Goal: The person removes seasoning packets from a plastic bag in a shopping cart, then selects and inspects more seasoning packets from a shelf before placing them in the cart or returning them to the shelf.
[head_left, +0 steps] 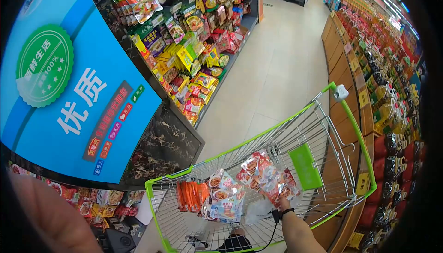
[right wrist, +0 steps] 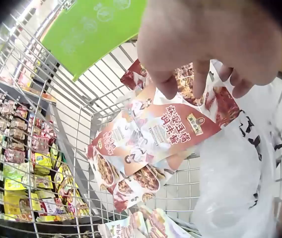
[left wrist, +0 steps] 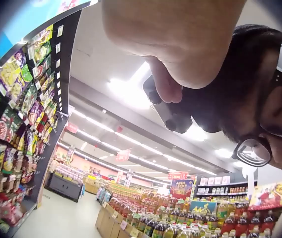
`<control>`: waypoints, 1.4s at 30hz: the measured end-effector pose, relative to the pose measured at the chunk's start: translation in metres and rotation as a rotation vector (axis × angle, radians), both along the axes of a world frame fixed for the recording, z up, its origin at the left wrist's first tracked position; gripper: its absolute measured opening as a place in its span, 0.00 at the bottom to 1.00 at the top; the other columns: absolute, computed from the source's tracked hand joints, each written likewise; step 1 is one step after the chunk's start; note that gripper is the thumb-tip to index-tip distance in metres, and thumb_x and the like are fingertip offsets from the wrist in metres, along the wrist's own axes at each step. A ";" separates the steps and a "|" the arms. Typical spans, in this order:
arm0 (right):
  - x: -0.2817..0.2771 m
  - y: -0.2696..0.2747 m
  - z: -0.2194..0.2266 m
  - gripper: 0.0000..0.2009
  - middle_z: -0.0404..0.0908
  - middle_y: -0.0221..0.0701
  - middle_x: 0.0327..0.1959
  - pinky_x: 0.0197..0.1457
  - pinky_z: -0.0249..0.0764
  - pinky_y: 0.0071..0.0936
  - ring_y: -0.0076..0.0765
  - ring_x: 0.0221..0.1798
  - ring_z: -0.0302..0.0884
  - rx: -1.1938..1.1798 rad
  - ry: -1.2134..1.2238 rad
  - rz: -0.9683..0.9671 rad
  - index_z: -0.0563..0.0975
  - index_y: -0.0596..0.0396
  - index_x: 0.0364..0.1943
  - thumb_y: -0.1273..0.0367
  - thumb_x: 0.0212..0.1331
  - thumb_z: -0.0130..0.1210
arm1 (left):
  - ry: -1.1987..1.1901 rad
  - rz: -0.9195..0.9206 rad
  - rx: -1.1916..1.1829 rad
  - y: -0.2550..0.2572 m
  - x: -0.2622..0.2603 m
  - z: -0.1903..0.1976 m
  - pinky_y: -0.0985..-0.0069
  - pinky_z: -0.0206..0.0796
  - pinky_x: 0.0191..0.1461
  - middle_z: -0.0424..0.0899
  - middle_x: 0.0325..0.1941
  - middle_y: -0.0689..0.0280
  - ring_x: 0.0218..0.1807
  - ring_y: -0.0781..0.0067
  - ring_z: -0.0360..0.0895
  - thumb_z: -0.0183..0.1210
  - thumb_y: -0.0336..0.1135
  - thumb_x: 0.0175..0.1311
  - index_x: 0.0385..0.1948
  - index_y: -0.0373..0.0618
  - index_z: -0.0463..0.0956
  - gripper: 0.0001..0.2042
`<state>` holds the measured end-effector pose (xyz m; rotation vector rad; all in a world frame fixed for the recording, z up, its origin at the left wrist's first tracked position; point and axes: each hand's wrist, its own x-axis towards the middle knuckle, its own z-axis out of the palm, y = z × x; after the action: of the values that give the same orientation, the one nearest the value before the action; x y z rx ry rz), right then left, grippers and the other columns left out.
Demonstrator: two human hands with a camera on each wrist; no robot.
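My left hand [head_left: 50, 211] is raised close to the head camera and blurred. In the left wrist view that hand [left wrist: 168, 42] has one digit against a black device [left wrist: 176, 116] beside the hair; its other fingers are hidden. Down in the shopping cart [head_left: 214, 163] my right hand [head_left: 284, 203] reaches to a pile of red seasoning packets [head_left: 267, 174]. From the right wrist, its loosely bent fingers [right wrist: 199, 82] spread at the edge of the top red packet [right wrist: 163, 124]. Beside the pile lie pale blue packets [head_left: 224, 202] and orange packs [head_left: 191, 195].
A clear plastic bag [head_left: 258, 210] lies by the right hand. Shelves of bagged seasonings [head_left: 189, 59] line the left, past a blue sign [head_left: 92, 31]. Along the right runs a wooden display [head_left: 341, 59] of bottles. Between them stretches the tiled aisle [head_left: 277, 45].
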<state>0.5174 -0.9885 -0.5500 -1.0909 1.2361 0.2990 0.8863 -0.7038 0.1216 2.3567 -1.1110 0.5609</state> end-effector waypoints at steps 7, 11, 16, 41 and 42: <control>0.014 0.000 0.022 0.08 0.73 0.22 0.26 0.26 0.66 0.23 0.24 0.25 0.71 0.015 -0.146 -0.122 0.76 0.46 0.33 0.61 0.54 0.56 | -0.008 0.004 -0.005 -0.013 0.003 0.002 0.69 0.69 0.41 0.79 0.42 0.57 0.39 0.66 0.75 0.49 0.55 0.70 0.57 0.39 0.69 0.27; 0.014 -0.006 -0.009 0.07 0.77 0.24 0.24 0.23 0.65 0.22 0.25 0.22 0.73 0.060 -0.136 -0.136 0.78 0.46 0.31 0.60 0.58 0.56 | -0.022 -0.011 -0.032 -0.012 -0.005 0.013 0.69 0.69 0.41 0.79 0.43 0.57 0.39 0.66 0.75 0.49 0.55 0.70 0.58 0.38 0.69 0.27; 0.030 -0.009 -0.015 0.13 0.80 0.29 0.31 0.33 0.70 0.25 0.28 0.32 0.77 0.094 -0.471 -0.045 0.77 0.46 0.42 0.55 0.62 0.54 | -0.103 -0.120 -0.168 0.007 -0.053 0.046 0.69 0.69 0.42 0.79 0.43 0.57 0.40 0.67 0.75 0.49 0.56 0.70 0.59 0.38 0.68 0.28; -0.047 0.409 0.522 0.14 0.83 0.33 0.42 0.55 0.71 0.35 0.41 0.47 0.80 -0.480 -2.031 1.783 0.84 0.51 0.44 0.61 0.58 0.59 | 0.667 0.996 -1.144 0.399 -0.628 -0.226 0.70 0.71 0.49 0.71 0.61 0.58 0.57 0.64 0.73 0.65 0.31 0.59 0.59 0.43 0.69 0.25; -0.064 0.431 0.525 0.14 0.82 0.33 0.45 0.58 0.68 0.36 0.40 0.51 0.77 -0.417 -2.095 1.883 0.83 0.52 0.45 0.62 0.58 0.58 | 0.793 0.941 -1.579 0.416 -0.659 -0.262 0.71 0.72 0.49 0.72 0.61 0.60 0.57 0.66 0.73 0.64 0.31 0.60 0.59 0.44 0.70 0.24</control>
<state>0.4531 -0.5573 -0.0247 -1.6214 -1.8321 0.0670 0.2277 -0.2882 -0.1406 1.1691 0.7342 0.4066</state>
